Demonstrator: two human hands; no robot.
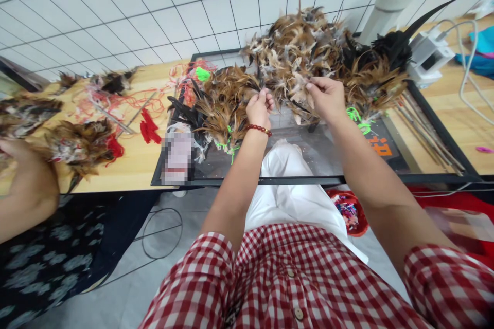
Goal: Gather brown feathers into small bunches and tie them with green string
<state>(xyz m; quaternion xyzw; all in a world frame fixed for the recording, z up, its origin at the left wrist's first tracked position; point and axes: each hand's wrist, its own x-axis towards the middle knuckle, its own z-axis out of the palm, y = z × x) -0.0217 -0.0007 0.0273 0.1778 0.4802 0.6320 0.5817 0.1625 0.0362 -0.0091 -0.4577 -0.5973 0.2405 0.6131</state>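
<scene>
A large heap of loose brown and cream feathers [297, 46] lies on a dark-framed glass panel [328, 150] in front of me. My right hand [328, 97] is at the heap's near edge, thumb and forefinger pinched on a pale feather [303, 90]. To its left, my left hand [261, 109] is closed with its fingers curled. Dark feather tips show just above those fingers, but what they hold is hidden. Beside my left hand lie brown feather bundles [222, 97] with bright green ties. More tied feather bundles [374, 85] lie right of my right hand.
At left, a co-worker's arm [29, 182] reaches near a feather bunch [79, 144]. Red strands [148, 127] and pink string [170, 82] lie on the wooden table. Thin sticks [428, 133], a white charger [430, 56] and a pale cylindrical flask [389, 7] are at right.
</scene>
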